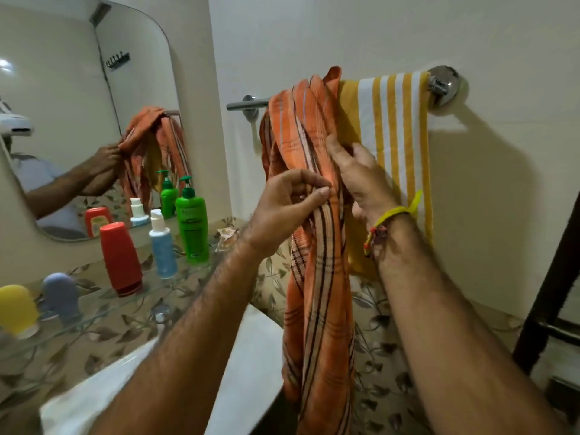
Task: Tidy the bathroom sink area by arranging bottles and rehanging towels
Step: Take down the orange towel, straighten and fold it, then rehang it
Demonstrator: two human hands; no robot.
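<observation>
An orange striped towel [317,293] hangs bunched over the metal towel bar [246,105] on the wall. Beside it on the right, a yellow and white striped towel [395,127] lies flat over the same bar. My left hand [288,211] pinches a fold of the orange towel between thumb and fingers. My right hand [357,174] grips the same towel a little higher, fingers curled round its edge. On the glass shelf [94,312] stand a green pump bottle [192,224], a blue bottle [161,246] and a red bottle [120,259].
A yellow container [15,309] and a grey-blue one [59,296] stand at the shelf's left end. A mirror [78,105] hangs above the shelf. The white sink [244,356] lies below my arms. A dark wooden frame [552,277] stands at the right edge.
</observation>
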